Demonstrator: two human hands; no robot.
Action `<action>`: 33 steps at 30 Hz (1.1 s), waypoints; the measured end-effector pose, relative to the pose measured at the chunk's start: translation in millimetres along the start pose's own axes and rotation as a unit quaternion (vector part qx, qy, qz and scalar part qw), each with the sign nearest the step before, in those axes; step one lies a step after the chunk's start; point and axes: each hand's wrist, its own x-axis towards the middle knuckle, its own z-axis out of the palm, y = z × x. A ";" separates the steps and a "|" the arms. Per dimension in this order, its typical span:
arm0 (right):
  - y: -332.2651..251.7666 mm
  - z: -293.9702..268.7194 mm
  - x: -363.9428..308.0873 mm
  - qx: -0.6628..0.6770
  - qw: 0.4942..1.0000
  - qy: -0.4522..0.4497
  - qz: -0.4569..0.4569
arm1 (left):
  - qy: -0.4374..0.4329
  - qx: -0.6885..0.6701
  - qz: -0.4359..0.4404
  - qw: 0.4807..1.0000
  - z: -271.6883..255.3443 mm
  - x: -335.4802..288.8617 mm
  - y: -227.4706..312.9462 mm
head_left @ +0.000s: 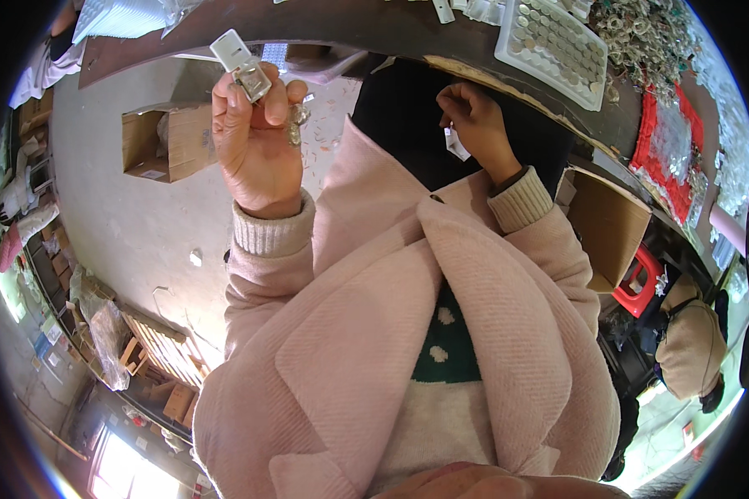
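A small clear plastic box (254, 81) with its pale flap lid swung up is pinched between the thumb and fingers of my left hand (258, 154), raised at the left of the view. Several small shiny clear pieces (298, 125) hang at the curled fingers of that same hand; what they are is too small to tell. My right hand (481, 125) is over my dark lap, close to the table edge, its fingers closed. Below its fingertips shows a small white piece (455, 145), partly covered by the hand.
Across the top runs a dark table (366, 32). On it lie a white tray (595, 98) of round silvery pieces, a heap of small shiny parts (645, 37) and a red bag (647, 137). Cardboard boxes (146, 141) stand left and right; a red stool (645, 283) is at right.
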 end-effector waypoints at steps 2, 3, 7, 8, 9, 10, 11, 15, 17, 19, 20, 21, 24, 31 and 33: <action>-2.3 -7.0 -4.6 0.110 0.993 -0.030 0.042 | -0.017 -0.034 0.005 0.999 -0.2 -2.9 -0.2; -2.9 -11.3 -7.5 0.160 0.985 -0.043 0.050 | -0.009 -0.024 0.008 1.000 0.0 -5.3 -1.3; -8.0 -25.9 -19.6 0.275 0.956 -0.082 0.065 | -0.005 0.015 0.008 1.000 1.0 -14.6 3.6; -9.1 -28.9 -22.2 0.281 0.954 -0.078 0.064 | 0.013 0.034 0.004 0.999 2.2 -18.0 6.2; -10.1 -31.9 -24.5 0.286 0.954 -0.071 0.064 | 0.031 0.054 0.000 0.998 3.9 -21.4 8.0; -10.5 -34.3 -27.2 0.294 0.952 -0.066 0.057 | 0.029 0.055 0.002 0.998 6.2 -25.1 8.6; -10.8 -36.0 -29.9 0.296 0.951 -0.060 0.062 | 0.028 0.057 0.001 0.998 8.8 -28.5 9.4; -8.2 -43.7 -40.0 0.311 0.947 -0.057 0.056 | 0.040 0.080 0.003 0.996 22.6 -40.2 3.0; -6.6 -47.2 -46.0 0.298 0.952 -0.046 0.046 | 0.043 0.084 -0.007 0.996 29.6 -43.8 0.0; -3.5 -52.7 -52.1 0.266 0.963 -0.023 0.022 | 0.012 0.095 -0.016 0.995 35.5 -45.3 -2.5; -1.4 -56.6 -54.5 0.265 0.964 -0.003 0.024 | 0.009 0.096 -0.021 0.995 37.9 -46.2 -3.9; 1.0 -62.0 -56.2 0.266 0.964 0.013 0.020 | -0.003 0.099 -0.027 0.995 39.7 -46.9 -5.1; 11.3 -80.1 -59.0 0.301 0.952 0.058 0.006 | -0.002 0.103 -0.038 0.994 42.6 -50.0 -9.3; 40.4 -99.4 -54.9 0.339 0.934 0.109 0.035 | 0.002 0.118 -0.066 0.991 33.5 -50.0 -27.3; 50.1 -101.1 -51.6 0.340 0.931 0.126 0.046 | -0.010 0.114 -0.078 0.990 31.1 -46.0 -35.4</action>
